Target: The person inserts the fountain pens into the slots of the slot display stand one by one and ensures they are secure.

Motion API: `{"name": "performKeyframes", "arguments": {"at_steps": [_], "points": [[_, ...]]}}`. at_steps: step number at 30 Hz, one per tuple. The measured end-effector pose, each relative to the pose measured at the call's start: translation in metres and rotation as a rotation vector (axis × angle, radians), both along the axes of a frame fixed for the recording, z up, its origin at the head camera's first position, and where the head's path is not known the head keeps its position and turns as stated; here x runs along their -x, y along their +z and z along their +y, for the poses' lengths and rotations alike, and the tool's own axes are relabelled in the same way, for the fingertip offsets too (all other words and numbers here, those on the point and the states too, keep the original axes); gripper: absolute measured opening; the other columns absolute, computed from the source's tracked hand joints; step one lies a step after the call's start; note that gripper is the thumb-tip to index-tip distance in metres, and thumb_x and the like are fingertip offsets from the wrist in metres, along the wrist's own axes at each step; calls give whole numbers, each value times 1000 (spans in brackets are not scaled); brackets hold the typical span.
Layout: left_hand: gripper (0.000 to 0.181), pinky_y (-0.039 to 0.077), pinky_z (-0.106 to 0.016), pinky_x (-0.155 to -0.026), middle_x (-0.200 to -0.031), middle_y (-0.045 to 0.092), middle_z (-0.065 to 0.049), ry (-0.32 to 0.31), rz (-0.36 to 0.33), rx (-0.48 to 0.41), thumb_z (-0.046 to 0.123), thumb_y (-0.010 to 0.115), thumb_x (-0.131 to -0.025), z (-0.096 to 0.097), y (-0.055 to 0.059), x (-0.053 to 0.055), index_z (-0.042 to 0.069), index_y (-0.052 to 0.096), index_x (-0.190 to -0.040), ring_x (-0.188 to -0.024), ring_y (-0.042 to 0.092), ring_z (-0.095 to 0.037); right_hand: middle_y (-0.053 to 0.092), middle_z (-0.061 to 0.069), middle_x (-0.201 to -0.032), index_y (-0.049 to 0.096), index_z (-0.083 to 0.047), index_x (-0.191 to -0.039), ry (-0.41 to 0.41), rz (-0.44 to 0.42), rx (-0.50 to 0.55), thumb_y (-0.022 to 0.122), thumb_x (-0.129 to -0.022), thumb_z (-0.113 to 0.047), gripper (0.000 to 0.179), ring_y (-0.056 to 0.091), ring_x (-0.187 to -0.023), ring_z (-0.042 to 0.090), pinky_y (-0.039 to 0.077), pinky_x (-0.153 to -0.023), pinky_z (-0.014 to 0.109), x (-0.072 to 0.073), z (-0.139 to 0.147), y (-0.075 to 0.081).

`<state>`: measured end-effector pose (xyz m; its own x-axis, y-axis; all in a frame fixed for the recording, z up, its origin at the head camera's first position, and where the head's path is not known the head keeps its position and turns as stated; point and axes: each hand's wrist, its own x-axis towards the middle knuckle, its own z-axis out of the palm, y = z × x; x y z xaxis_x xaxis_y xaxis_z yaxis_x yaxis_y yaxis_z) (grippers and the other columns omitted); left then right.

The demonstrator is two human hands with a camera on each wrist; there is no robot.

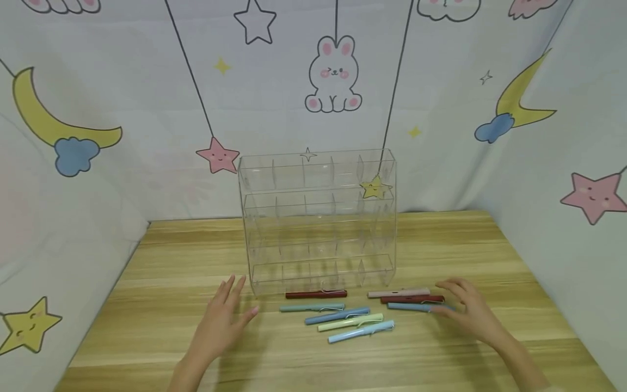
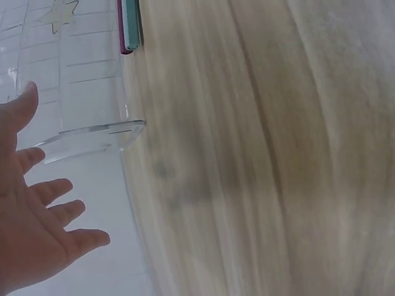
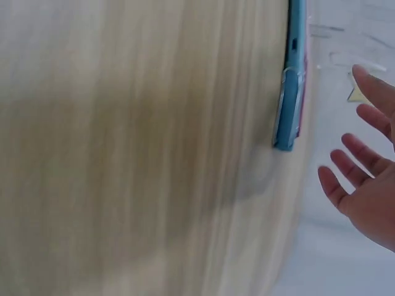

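Observation:
My left hand (image 1: 220,321) hovers over the table left of the pens, its fingers spread and holding nothing. Beside it stands the left front corner of a clear acrylic rack (image 1: 320,218). My right hand (image 1: 470,313) is at the cap end of a blue pen (image 1: 409,307), hiding part of it; the right wrist view shows the fingers relaxed and apart from that pen. Behind the blue pen lie a dark red pen (image 1: 411,299) and a pale pink pen (image 1: 399,293). Another dark red pen (image 1: 315,294) lies along the rack's front.
Between the hands lie a grey-green pen (image 1: 312,308), a darker blue pen (image 1: 338,316), a light green pen (image 1: 350,323) and a light blue pen (image 1: 361,331). The rack has several divided tiers. Printed cloth (image 1: 147,109) surrounds the wooden table (image 1: 186,261) at the back and sides.

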<state>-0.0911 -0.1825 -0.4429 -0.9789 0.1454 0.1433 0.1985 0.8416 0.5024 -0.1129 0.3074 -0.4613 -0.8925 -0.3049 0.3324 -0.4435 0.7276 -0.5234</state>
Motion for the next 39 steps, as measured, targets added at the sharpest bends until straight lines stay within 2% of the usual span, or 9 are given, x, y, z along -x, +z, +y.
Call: {"name": "performKeyframes", "arguments": {"at_steps": [3,6,10,15,18,22,25,30,39], "points": [[71,26,-68,-94,-141,27,-28,2,-15,-89,36,60,-87,-6,-8,3,1,29,-141,-126,24,-50,54,13,-101,61,0,-104,14,-40,35,76,-70,-5,38,50,-85,26,49,-60,29,-1,9,-5],[71,25,-66,-96,-141,27,-28,-6,-11,-158,33,61,-88,-12,-14,5,0,27,-141,-125,26,-49,55,12,-94,62,1,-97,18,-46,60,76,-67,3,34,48,-77,17,45,-54,21,-1,15,-11],[69,26,-63,-99,-140,30,-27,-12,7,-223,24,62,-88,-14,-18,9,-1,27,-141,-125,28,-47,56,9,-88,64,0,-91,-17,-63,71,76,-65,6,29,47,-71,8,44,-52,20,0,19,-21],[65,28,-62,-98,-139,33,-25,-8,22,-269,19,62,-88,-10,-18,17,0,29,-140,-125,30,-46,52,1,-81,64,-3,-87,-64,-77,80,77,-65,4,27,43,-67,5,40,-51,20,-1,17,-31],[62,34,-60,-95,-136,37,-25,-4,49,-296,16,63,-87,-5,-17,23,0,33,-138,-122,35,-45,52,1,-80,64,-4,-87,-88,-74,73,77,-64,5,28,41,-65,4,39,-50,20,-1,16,-34],[57,42,-55,-89,-132,41,-27,-2,87,-363,3,63,-85,0,-16,32,-4,37,-135,-116,43,-45,54,1,-82,64,-4,-87,-109,-84,71,76,-64,7,28,40,-64,5,38,-50,19,0,14,-36],[54,45,-52,-87,-131,42,-28,2,89,-431,-4,61,-84,3,-15,37,-8,38,-133,-114,45,-45,56,2,-85,64,-5,-87,-116,-103,77,76,-65,6,27,42,-66,5,40,-51,19,-1,13,-36],[51,49,-43,-85,-129,45,-26,54,60,-513,-6,58,-86,7,-12,44,-6,39,-133,-113,48,-41,59,3,-85,64,-6,-86,-120,-100,80,75,-66,7,26,46,-69,5,43,-55,19,-3,13,-37],[49,51,-43,-80,-116,54,-26,100,101,-572,-8,58,-85,8,-5,53,-1,43,-131,-104,56,-38,62,6,-88,66,-7,-86,-117,-110,75,75,-67,4,24,53,-77,4,48,-61,19,-3,16,-35]]}}
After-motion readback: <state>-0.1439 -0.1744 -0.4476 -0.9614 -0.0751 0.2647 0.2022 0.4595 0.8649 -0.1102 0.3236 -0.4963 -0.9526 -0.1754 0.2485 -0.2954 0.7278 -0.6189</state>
